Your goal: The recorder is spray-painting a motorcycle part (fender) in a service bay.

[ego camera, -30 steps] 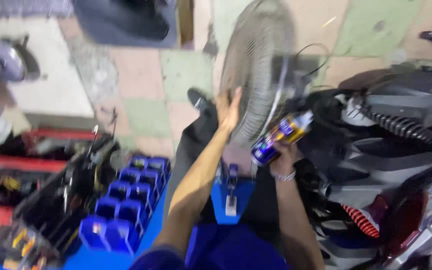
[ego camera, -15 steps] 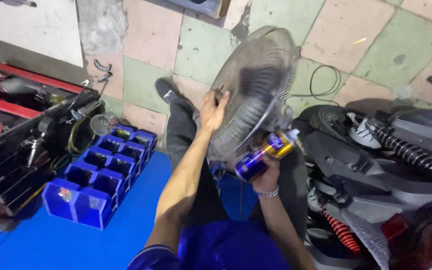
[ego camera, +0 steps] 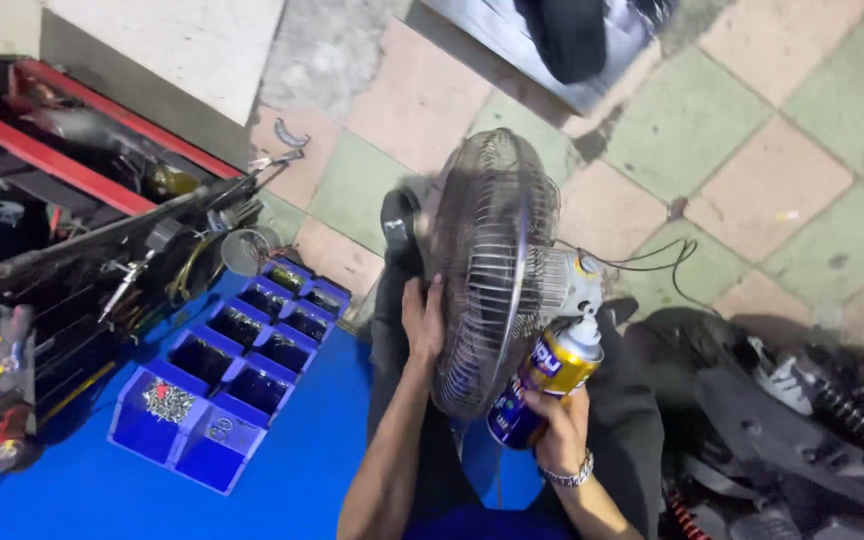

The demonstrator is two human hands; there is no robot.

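Observation:
A grey wire-caged fan (ego camera: 492, 265) stands on edge between my legs over the tiled floor. My left hand (ego camera: 422, 322) lies flat against the front of its cage, steadying it. My right hand (ego camera: 555, 430) grips a blue and yellow spray can (ego camera: 544, 382) with a white cap, held tilted behind the cage, its top close to the fan's motor housing (ego camera: 580, 283). A thin black cord (ego camera: 652, 262) trails from the motor across the tiles.
A blue tray of small bins (ego camera: 232, 365) with screws sits on a blue mat (ego camera: 282, 470) at left. A red and black tool chest (ego camera: 42, 250) full of tools stands further left. Dark scooter bodywork (ego camera: 802, 420) and a coil spring fill the right.
The view has swung from blurred to steady. The fan now stands more edge-on, and the spray can has risen close behind its motor. My left hand stays on the cage.

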